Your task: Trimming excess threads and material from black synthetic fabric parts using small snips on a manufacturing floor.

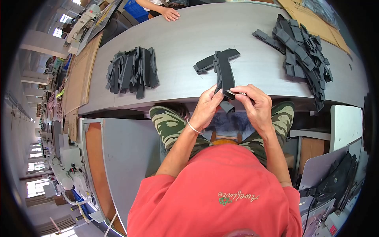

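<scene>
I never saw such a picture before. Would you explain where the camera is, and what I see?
These are a person's bare hands, not a machine. A wide fisheye camera on the person's head looks down, so straight edges bend. The left hand holds a long dark grey fabric strip; the right hand grips a small metal tool, partly hidden. On the long grey table lie a bundle of dark grey fabric strips, left, and a larger tangled grey fabric heap, right.
</scene>
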A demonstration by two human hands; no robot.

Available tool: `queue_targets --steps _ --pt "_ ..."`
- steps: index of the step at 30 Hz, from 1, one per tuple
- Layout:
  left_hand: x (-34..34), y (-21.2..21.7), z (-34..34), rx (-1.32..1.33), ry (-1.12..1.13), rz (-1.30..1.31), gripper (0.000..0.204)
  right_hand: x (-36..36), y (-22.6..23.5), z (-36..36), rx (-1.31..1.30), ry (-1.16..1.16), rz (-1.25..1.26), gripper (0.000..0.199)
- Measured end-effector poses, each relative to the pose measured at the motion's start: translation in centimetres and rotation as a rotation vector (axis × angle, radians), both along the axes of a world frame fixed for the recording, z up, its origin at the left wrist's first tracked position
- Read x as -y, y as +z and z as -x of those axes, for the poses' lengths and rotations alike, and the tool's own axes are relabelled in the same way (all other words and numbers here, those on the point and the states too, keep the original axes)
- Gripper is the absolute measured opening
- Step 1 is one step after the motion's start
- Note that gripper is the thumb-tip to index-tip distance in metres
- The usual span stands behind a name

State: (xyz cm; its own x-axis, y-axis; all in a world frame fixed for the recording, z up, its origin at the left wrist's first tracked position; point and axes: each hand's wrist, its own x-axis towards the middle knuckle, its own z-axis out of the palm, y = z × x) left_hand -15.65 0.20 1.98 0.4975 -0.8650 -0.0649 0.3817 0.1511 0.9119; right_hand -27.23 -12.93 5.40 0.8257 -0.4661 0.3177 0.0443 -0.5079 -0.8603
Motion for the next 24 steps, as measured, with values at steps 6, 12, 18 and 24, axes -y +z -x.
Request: queue_targets --steps 6,12,18,24 --pt "0.6 1.0 0.9 0.043 0.074 -0.058 0.028 -0.6 0.1 -0.4 0.073 -0.016 0.025 0.046" --pt "-0.1 0.6 -0.4 0.331 -0.016 -0.266 0.022 1.2 -1.3 -0.5 0.026 -0.065 -0.299 0.02" --pt "-0.7 1.5 -1.1 1.026 0.073 -0.167 0.027 2.3 0.3 -0.5 0.168 -0.003 -0.599 0.01" --pt "-0.8 1.9 -0.3 0.513 -0.14 0.042 0.028 3.4 -0.4 -1.0 0.143 0.009 -0.863 0.015"
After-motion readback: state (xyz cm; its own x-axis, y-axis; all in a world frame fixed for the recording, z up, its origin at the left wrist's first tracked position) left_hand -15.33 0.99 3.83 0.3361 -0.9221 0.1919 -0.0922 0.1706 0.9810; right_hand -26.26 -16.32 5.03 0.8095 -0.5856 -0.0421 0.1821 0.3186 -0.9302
